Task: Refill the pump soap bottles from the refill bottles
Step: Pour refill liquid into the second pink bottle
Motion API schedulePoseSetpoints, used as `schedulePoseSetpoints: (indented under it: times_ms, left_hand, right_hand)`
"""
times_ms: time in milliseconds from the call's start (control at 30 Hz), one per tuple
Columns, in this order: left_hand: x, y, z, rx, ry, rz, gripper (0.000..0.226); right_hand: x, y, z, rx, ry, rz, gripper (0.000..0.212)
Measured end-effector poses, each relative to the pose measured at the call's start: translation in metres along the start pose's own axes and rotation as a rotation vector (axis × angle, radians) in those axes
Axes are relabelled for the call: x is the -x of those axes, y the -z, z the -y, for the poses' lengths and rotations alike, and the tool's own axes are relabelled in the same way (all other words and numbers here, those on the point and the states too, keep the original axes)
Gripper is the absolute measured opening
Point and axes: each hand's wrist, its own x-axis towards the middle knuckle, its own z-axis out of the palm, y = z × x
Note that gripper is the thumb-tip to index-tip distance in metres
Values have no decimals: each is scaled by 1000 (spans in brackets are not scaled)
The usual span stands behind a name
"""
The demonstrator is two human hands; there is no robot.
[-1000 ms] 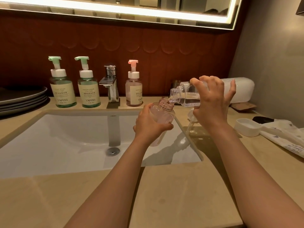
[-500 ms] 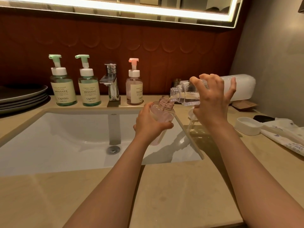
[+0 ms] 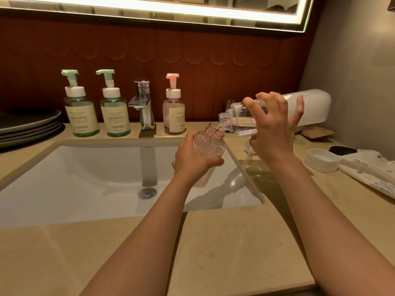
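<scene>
The left hand (image 3: pixel 193 162) grips an open, pink-tinted clear plastic soap bottle (image 3: pixel 210 144), fingers wrapped round it, over the white sink basin (image 3: pixel 85 167). The right hand (image 3: pixel 272 133) grasps a clear refill bottle (image 3: pixel 239 121) tipped almost level, its threaded mouth at the pink bottle's neck. Three pump bottles stand upright on the beige surface (image 3: pixel 235 242) behind.

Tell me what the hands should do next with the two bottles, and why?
Probably the right hand should tip the refill bottle a little steeper. It lies almost level, mouth at the open neck of the pink bottle the left hand grips over the sink, and clear liquid pools along its lower side. More tilt should send it in.
</scene>
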Motion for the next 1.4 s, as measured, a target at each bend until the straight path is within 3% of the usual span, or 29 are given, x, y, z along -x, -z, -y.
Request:
schedulePoseSetpoints:
  times_ms: [1400]
  left_hand:
    - [5,6,-2,10,22,53,95]
  right_hand:
    - [-2,-10,8,53,74,-127,71]
